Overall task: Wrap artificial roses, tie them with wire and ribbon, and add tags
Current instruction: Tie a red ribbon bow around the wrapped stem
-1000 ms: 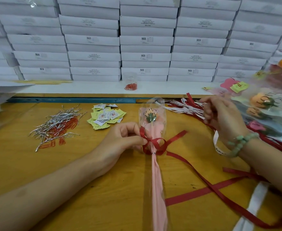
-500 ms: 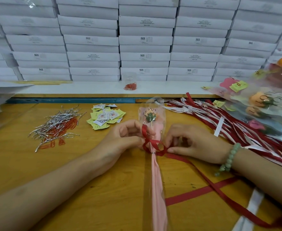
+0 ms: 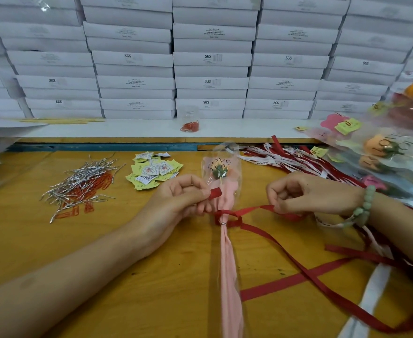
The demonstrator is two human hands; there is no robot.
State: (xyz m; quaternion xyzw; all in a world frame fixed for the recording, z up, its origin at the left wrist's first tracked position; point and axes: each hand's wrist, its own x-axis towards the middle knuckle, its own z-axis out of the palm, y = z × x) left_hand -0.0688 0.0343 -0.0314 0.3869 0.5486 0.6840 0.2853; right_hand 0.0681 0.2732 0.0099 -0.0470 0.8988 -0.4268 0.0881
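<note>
Left hand (image 3: 176, 201), right hand (image 3: 307, 193) each pinch red ribbon (image 3: 249, 211); wrapped rose (image 3: 227, 252) between them.

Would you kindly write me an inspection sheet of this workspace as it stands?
Surface: wooden table, no damage seen.
Job's things: wrapped rose lies flat, ribbon looped round its neck; wire ties and tags lie to its left.
Clutter: spare ribbons and finished roses at the right.
Hands: left hand pinches one ribbon end; right hand pinches the other strand.
Cables: nothing seen.
Surroundings: stacked white boxes behind; jar on the ledge.
</note>
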